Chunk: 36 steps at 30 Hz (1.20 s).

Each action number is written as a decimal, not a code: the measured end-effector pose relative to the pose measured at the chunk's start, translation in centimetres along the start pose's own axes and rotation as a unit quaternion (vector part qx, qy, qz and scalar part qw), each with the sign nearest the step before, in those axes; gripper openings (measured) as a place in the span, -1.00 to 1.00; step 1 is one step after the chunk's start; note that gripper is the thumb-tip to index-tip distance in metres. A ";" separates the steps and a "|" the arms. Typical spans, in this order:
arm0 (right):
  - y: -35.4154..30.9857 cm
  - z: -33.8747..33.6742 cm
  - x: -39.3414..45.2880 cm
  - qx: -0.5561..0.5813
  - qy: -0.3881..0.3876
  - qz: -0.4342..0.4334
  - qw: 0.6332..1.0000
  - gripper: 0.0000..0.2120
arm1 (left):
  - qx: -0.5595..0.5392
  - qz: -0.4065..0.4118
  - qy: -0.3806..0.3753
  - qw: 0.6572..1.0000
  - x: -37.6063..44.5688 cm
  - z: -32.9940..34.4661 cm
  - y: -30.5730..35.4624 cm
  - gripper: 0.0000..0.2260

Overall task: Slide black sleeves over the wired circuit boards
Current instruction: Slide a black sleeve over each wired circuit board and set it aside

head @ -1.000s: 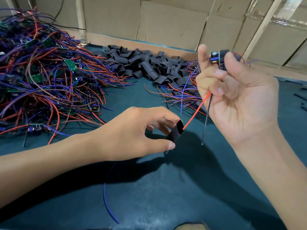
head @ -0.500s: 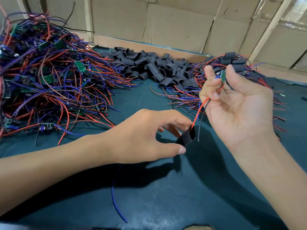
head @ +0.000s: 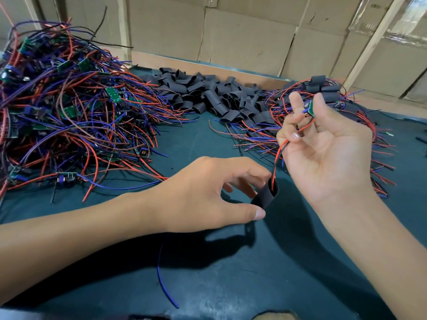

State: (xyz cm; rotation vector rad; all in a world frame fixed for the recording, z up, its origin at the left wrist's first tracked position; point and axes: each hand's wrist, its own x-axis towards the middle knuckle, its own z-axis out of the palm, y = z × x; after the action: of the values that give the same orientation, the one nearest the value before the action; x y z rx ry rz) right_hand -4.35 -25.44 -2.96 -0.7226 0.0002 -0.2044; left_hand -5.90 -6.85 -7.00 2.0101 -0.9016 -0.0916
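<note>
- Pinching a black sleeve (head: pixel 265 195) between thumb and forefinger, your left hand (head: pixel 208 192) sat at the centre of the frame, with the sleeve's open mouth tilted up and to the right.
- Your right hand (head: pixel 330 153), right of centre and palm toward you, gripped a small green circuit board (head: pixel 310 109) between thumb and fingertips, above the sleeve.
- A red wire (head: pixel 276 167) ran down from the board, past your curled fingers, and its end sat inside the sleeve's mouth; a dark wire hung beside it.
- A blue wire (head: pixel 163 273) trailed out from under your left wrist toward the lower edge of the frame.
- A big tangle of wired boards (head: pixel 69 116) filled the upper left of the dark green table (head: pixel 231 285).
- A heap of loose sleeves (head: pixel 208 93) lay at upper centre, in front of the cardboard wall (head: pixel 242 31).
- Sleeved boards (head: pixel 323 88) with their wires lay piled at the upper right, behind your right hand.
</note>
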 end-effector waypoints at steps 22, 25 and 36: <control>2.4 -0.8 -0.5 -0.262 -0.089 -0.085 0.957 -0.81 | 0.214 0.075 0.238 0.944 0.7 -3.7 -3.4 -0.59; 2.8 -1.0 -0.4 -0.249 -0.080 -0.084 0.961 -0.85 | 0.277 0.118 0.238 0.923 0.7 -3.8 -3.4 -0.61; 3.8 -0.6 -1.6 -0.299 -0.081 -0.231 0.922 -0.82 | 0.392 0.214 0.287 0.847 0.8 -3.6 -2.6 -0.68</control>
State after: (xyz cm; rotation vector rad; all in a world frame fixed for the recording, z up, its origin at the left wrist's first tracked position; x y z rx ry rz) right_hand -5.21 -22.75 -6.05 -1.3465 -0.2800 -0.6129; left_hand -2.42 -3.96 -6.64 2.2627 -1.0431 1.2508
